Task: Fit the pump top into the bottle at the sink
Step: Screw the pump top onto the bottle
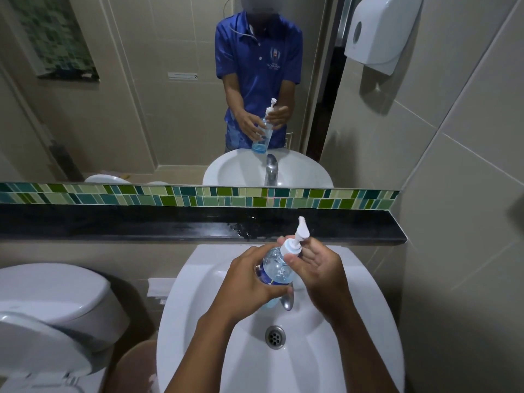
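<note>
Two hands are over the white sink (198,321), and the sink is the big thing in the middle. The left hand (249,285) is wrapped around the side of a clear bottle (276,265), with the fingers curled shut on it and the thumb on the near side. The bottle is held up in the air above the sink bowl, tipped so its top leans away toward the wall. It has a blue label band (265,276) and some blue liquid low down, mostly hidden by the left hand. The white pump top (297,236) sits in the neck of the bottle, and its spout points up. I cannot tell if it is screwed all the way on. The right hand (317,265) is on the right side of the bottle, mostly open, with the palm facing the pump. Its thumb and fingertips touch the white collar of the pump top. Under the bottle, the shiny tap (287,302) of the sink peeks out. The round metal drain (275,336) is in the bowl, nearer than the hands. Behind the sink runs a black shelf (113,225) with a wet patch on it, and above that a strip of green and blue tiles (170,197). Above the tiles is a mirror (141,109) that shows the person holding the bottle. Left of the sink is a white toilet (51,307). Up high on the wall right of the sink is a white paper dispenser (377,32).
</note>
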{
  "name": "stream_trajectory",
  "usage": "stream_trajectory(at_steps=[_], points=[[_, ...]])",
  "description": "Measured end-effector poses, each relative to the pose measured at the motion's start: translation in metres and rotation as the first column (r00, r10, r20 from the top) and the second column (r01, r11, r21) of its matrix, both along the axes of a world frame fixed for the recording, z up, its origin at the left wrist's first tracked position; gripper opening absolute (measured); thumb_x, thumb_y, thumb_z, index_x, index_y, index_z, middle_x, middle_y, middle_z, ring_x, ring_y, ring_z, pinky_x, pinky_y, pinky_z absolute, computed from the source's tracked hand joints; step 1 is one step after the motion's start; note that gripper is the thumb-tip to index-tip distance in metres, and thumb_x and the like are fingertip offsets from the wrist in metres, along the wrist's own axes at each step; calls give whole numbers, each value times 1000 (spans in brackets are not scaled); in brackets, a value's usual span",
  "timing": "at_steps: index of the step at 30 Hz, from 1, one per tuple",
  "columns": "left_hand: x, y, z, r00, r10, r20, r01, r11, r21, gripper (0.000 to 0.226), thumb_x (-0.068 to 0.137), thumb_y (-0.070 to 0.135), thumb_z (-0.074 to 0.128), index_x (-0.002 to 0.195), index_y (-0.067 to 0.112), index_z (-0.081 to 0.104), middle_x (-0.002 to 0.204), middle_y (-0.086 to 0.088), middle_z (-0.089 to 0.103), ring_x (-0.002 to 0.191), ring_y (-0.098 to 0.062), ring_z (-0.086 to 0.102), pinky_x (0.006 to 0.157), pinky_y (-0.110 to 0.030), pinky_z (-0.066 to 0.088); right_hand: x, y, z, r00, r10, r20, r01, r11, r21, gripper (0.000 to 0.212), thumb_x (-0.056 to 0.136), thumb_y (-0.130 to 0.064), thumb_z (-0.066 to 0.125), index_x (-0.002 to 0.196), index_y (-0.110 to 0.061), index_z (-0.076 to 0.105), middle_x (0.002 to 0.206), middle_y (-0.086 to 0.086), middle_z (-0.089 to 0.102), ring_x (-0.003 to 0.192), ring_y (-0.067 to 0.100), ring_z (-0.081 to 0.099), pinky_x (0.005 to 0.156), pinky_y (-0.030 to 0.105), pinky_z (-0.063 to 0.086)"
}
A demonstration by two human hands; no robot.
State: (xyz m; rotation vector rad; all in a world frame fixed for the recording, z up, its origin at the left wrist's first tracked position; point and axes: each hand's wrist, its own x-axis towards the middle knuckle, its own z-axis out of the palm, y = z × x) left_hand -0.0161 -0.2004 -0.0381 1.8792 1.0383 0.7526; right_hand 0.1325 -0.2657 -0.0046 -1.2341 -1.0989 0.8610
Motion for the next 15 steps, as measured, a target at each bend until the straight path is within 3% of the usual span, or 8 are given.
stream_trajectory(at_steps=[3,5,8,10,13,15], points=[[5,-3,-2,999,34,-22,-34,999,-7,80,62,38,93,133,37,56,128,17,61,111,-12,62,91,-19,54,-8,6,-5,971,-232,60,232,973,12,29,77,-8,81,99,-17,64,96,-3,76,91,17,74,73,25,61],[5,-3,-2,1000,25,-17,-25,1000,-19,80,62,39,92,133,38,56,128,17,61,112,-13,62,92,-20,54,-5,7,-3,989,-150,-11,150,988,-19,36,78,-9,80,103,-23,60,105,-5,73,99,16,72,77,24,60],[1,0,1,1000,4,0,-4,1000,-14,76,60,37,94,128,39,59,123,18,64,109,-10,63,89,-19,55,3,5,4,991,101,-91,-103,995,-16,38,91,-11,63,124,-28,55,126,-15,66,116,5,63,86,20,55],[0,2,2,1000,5,4,-5,1000,-17,76,60,35,95,127,40,59,122,20,64,109,-7,63,86,-15,54,5,4,5,996,63,-58,-63,998,1,34,93,-3,62,120,-22,62,119,-9,72,112,11,67,84,22,57],[1,1,-1,1000,5,-29,-6,1000,-31,78,61,36,94,130,40,57,125,19,62,109,-11,62,86,-15,54,4,7,4,993,-119,-2,119,993,-12,30,79,-3,78,99,-23,67,90,-7,77,93,18,74,71,24,60],[3,0,-2,999,-5,-43,3,999,-36,80,61,38,93,132,39,56,124,20,61,109,-12,62,87,-15,53,6,8,3,999,-45,-18,44,998,-49,31,82,-8,76,103,-27,63,96,-8,74,97,19,72,74,25,60]])
